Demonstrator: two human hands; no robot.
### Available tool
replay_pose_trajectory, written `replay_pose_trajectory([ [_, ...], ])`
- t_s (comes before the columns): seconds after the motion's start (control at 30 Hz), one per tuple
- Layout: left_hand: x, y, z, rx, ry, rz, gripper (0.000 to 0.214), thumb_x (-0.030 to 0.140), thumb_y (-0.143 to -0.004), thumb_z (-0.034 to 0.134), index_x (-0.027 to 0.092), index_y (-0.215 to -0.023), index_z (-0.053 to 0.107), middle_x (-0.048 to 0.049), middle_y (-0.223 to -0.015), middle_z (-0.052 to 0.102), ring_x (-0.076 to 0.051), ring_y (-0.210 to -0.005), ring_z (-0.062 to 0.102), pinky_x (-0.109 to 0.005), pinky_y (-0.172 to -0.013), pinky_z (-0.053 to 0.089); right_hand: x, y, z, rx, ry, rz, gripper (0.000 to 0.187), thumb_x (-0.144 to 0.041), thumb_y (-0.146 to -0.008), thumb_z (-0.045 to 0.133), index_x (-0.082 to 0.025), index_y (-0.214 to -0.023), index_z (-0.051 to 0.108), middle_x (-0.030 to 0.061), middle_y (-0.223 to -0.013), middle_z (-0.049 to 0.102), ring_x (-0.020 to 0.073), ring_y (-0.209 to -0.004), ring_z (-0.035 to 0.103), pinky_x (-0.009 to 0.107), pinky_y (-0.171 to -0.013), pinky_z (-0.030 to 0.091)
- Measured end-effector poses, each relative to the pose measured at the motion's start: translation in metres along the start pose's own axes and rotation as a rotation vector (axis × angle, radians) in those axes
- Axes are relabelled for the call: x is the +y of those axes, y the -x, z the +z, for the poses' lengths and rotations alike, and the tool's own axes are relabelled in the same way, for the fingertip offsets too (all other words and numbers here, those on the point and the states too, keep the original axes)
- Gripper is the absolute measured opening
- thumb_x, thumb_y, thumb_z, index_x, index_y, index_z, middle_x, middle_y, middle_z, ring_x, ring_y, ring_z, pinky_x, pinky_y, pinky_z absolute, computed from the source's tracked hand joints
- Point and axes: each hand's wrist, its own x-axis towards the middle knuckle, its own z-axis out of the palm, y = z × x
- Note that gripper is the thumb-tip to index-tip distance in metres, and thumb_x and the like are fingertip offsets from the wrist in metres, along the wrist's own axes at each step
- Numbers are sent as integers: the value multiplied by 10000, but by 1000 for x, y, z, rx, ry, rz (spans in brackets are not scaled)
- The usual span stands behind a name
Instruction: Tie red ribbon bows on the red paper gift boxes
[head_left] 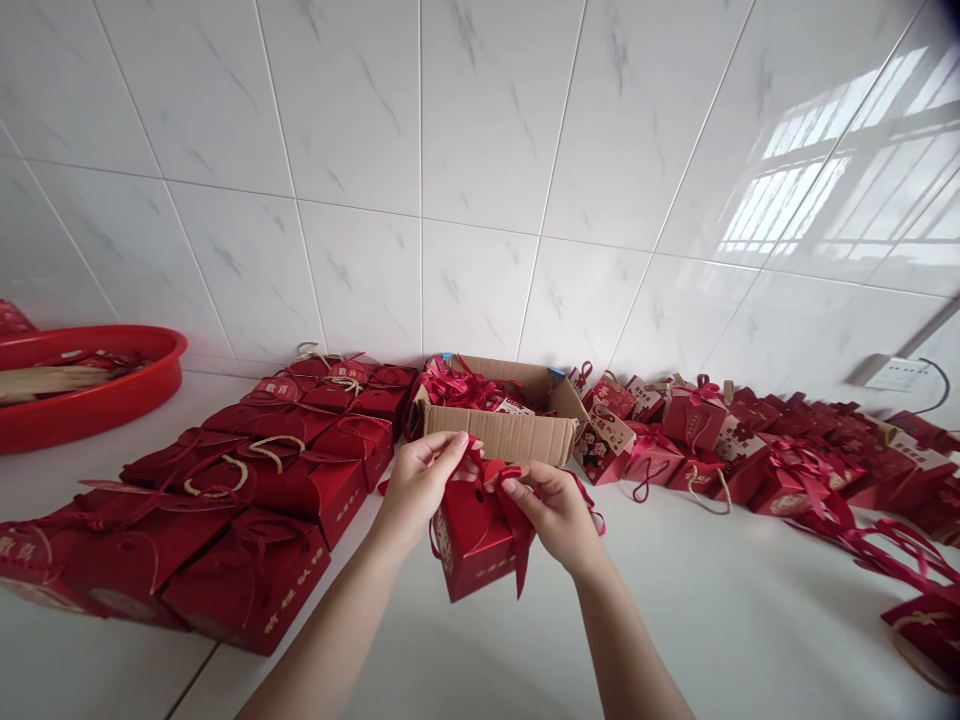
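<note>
A small red gift box (480, 550) is in front of me, tilted a little, with gold characters along its lower edge. Red ribbon (520, 535) lies over its top and one end hangs down the front. My left hand (427, 480) pinches the ribbon at the box's upper left. On the other side, my right hand (551, 505) has thumb and fingers closed on the ribbon too. Whether the ribbon is knotted between the hands I cannot tell. Just behind stands an open cardboard carton (499, 435) with loose red ribbons (465, 385) inside.
Rows of red gift boxes (247, 580) with ribbon or cord stand at left on the white table (675, 600). Many smaller boxes (694, 415) crowd the right along the tiled wall (480, 150). A red basin (90, 400) is far left; a box with ribbons (926, 635) lies far right.
</note>
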Motion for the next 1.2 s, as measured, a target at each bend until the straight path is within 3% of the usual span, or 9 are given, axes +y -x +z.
replay_pose_trajectory([
  [0.17, -5, -4, -4, -13, -111, -27, 347, 465, -769, 629, 120, -792, 638, -33, -747, 640, -122, -612, 584, -260, -621, 503, -4, 1, 0, -3, 98, -25, 214, -348, -887, 551, -186, -813, 671, 40, -833, 689, 167, -809, 612, 273, -762, 461],
  [0.5, -4, -1, -11, -188, -476, 167, 327, 433, -889, 468, 169, -717, 553, 24, -640, 505, -110, -609, 463, -222, -566, 378, -2, 1, -3, -16, 139, 85, 239, -337, -898, 498, -163, -790, 621, 35, -772, 643, 134, -712, 545, 227, -650, 431],
  [0.6, 2, 4, -12, -327, -535, 276, 298, 385, -908, 456, 173, -731, 567, 8, -691, 543, -120, -663, 501, -226, -613, 397, -3, 2, 2, 17, 181, 145, 224, -274, -877, 484, -156, -725, 600, 20, -707, 628, 114, -636, 511, 206, -582, 398],
  [0.7, 9, 10, -10, -421, -543, 408, 270, 326, -903, 472, 165, -726, 597, -38, -876, 609, -134, -774, 554, -238, -699, 429, -3, 2, 7, 28, 273, 159, 173, -198, -822, 493, -151, -700, 607, 9, -671, 630, 109, -602, 502, 201, -549, 374],
  [0.83, 9, 12, -5, -362, -552, 458, 230, 295, -861, 536, 167, -689, 620, -55, -971, 626, -155, -869, 586, -258, -793, 448, -5, 5, 12, -129, 398, 90, 157, -107, -748, 499, -156, -636, 598, -21, -599, 588, 94, -548, 457, 196, -508, 335],
  [1.0, 1, 4, -4, -130, -489, 293, 221, 360, -822, 583, 192, -708, 671, -45, -878, 674, -180, -841, 624, -264, -772, 473, -13, 8, 10, -305, 285, 49, 220, -125, -809, 467, -173, -677, 637, -4, -684, 640, 119, -628, 542, 215, -592, 411],
  [1.1, -5, -2, -8, -49, -533, 270, 236, 387, -784, 616, 188, -669, 671, -42, -776, 669, -188, -763, 620, -274, -719, 470, -16, 7, 9, -340, 175, 43, 261, -270, -892, 468, -176, -757, 670, 19, -754, 667, 137, -694, 575, 235, -651, 444],
  [1.2, -11, -6, -10, -65, -641, 298, 292, 410, -778, 616, 182, -595, 622, -31, -707, 639, -172, -693, 597, -271, -679, 452, -13, 5, 10, -273, 162, 44, 346, -413, -891, 508, -163, -705, 658, 26, -699, 652, 133, -659, 559, 239, -642, 436],
])
